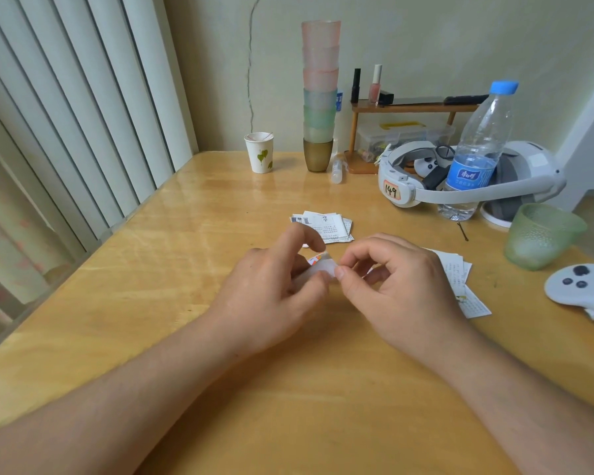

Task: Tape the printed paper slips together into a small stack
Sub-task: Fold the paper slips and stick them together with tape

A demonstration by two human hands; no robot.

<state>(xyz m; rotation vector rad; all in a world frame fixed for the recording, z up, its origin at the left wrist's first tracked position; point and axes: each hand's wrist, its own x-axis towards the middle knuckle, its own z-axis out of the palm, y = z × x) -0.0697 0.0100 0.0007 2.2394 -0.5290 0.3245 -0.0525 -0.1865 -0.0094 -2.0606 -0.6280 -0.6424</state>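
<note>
My left hand [275,289] grips a small roll of whitish tape [318,269] at the middle of the wooden table [186,269]; most of the roll is hidden by the fingers. My right hand [395,286] pinches the tape's edge with thumb and forefinger, right against the left hand. A small stack of printed paper slips [333,224] lies just beyond my hands. More printed slips [467,289] lie fanned out under and to the right of my right hand.
A green glass cup [542,234], a white controller [583,289] and a water bottle [477,152] inside a white headset [408,190] crowd the right side. A paper cup [259,152] and a tall cup stack [319,97] stand at the back.
</note>
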